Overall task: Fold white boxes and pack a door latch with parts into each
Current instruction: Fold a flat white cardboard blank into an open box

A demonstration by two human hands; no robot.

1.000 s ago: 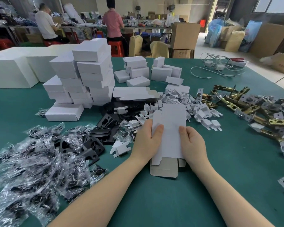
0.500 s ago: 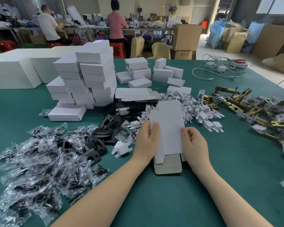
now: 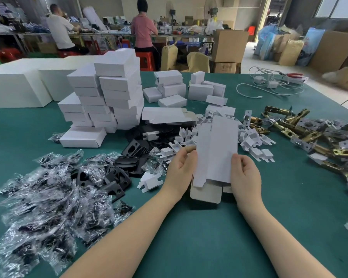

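Since a second ago both hands lifted the flat box blank (image 3: 216,151) higher. It is white, creased lengthwise, its grey flap hanging over the green table (image 3: 209,247). Left hand (image 3: 180,171) and right hand (image 3: 245,175) pinch its side edges. Bare cloth lies near the person; one blank is held.

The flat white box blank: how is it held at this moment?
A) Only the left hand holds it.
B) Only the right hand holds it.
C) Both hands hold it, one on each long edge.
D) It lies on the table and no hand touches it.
C: the left hand grips one long edge of the flat white box blank and the right hand grips the other.
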